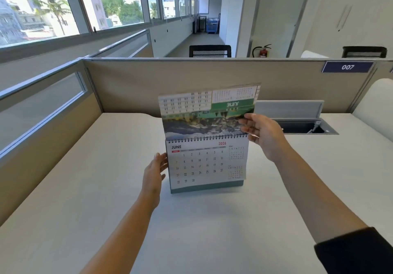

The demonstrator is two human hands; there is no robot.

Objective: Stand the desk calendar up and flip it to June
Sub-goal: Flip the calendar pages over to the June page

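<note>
Since the calendar (207, 165) already stands mid-desk (106, 188) showing June, I'd keep the left hand (154, 172) flat and open against its left edge while the right hand (260, 133), pinching the lifted page (204, 112), lays it over the far side.

Desk calendar (207, 165): paper leaves, smooth, with a faint sheen; printed grid on white stock.
Lifted leaf (209, 112): coated paper, slightly glossy, carrying a colour photograph.
Spiral binding (207, 139): dark wire loops, thin, apparently metal.
Calendar base (207, 188): stiff card, matt grey-green.
Desk (106, 188): smooth pale laminate, matt to low sheen.
Partition panel (148, 82): beige, matt, cloth-like facing; top rail brushed metal.
Cable hatch lid (289, 109): grey, matt, metal or plastic, undetermined.
Sleeve (357, 250): black cloth, matt.
</note>
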